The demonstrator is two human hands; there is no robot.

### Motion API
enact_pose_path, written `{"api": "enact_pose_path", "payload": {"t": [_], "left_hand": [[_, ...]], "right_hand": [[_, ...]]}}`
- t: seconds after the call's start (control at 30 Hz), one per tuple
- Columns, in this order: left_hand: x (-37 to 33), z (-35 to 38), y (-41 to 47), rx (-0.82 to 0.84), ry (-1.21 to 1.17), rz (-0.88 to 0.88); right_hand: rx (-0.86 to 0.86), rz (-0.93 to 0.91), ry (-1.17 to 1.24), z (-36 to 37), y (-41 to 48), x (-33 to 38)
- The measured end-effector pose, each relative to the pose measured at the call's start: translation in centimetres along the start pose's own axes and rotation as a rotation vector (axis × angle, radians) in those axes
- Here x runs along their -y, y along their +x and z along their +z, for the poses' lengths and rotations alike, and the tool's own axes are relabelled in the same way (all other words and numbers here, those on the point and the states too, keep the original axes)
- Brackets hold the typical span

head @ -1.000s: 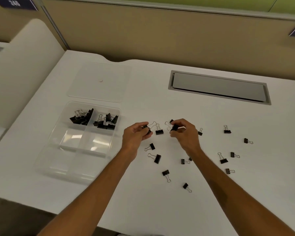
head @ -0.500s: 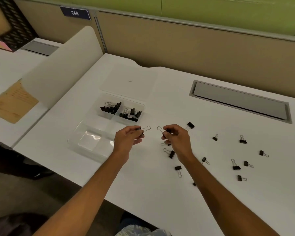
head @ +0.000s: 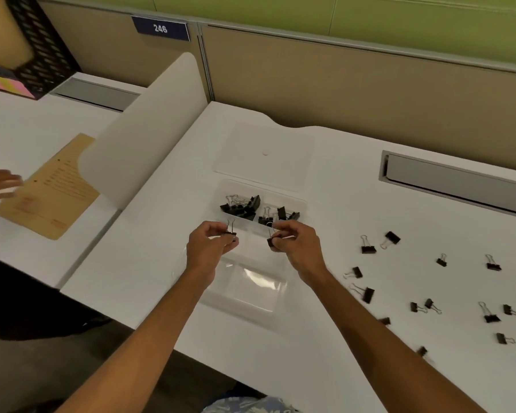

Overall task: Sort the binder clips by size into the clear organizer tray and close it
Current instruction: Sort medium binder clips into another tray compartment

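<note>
Head view: mid-sort, pinched black metal binder clips (head: 230,231) in left hand (head: 208,248) and right hand (head: 299,248) above the clear plastic organizer tray (head: 252,293), probably needing release into size-matched compartments beneath.

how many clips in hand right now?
2. First clip pinched by the left hand, second clip pinched by the right hand, both over the tray. Palms may hide more.

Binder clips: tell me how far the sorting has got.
Done: sorted clips sit in the two far compartments of the organizer tray. In hand: the left hand pinches one clip, the right hand another clip, both above it. Left: many loose clips lie on the desk to the right, the near compartments look empty, and the lid lies off behind the tray.
</note>
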State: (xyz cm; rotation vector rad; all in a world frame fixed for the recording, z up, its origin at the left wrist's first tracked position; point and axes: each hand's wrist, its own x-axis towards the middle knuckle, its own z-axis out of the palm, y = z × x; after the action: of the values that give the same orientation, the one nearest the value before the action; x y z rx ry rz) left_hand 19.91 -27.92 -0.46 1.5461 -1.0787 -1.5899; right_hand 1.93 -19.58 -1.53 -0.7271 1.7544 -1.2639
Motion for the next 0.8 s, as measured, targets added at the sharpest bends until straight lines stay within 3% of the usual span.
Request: {"api": "enact_pose_path", "payload": {"t": [0.17,0.47,0.8], "left_hand": [[-1.0,-2.9,3.7,0.090,0.148,0.019],[-1.4,-3.3,7.6,0.175,0.778,0.272],[-0.7,-2.4,9.0,0.251,0.998,0.313]], "right_hand": [[-0.007,0.000,-0.109,5.0,1.8,1.0],[-0.022,-0.013,-0.527,9.6,3.3,1.1],[0.129,-0.120,-0.949,11.9,4.5,1.7]]}}
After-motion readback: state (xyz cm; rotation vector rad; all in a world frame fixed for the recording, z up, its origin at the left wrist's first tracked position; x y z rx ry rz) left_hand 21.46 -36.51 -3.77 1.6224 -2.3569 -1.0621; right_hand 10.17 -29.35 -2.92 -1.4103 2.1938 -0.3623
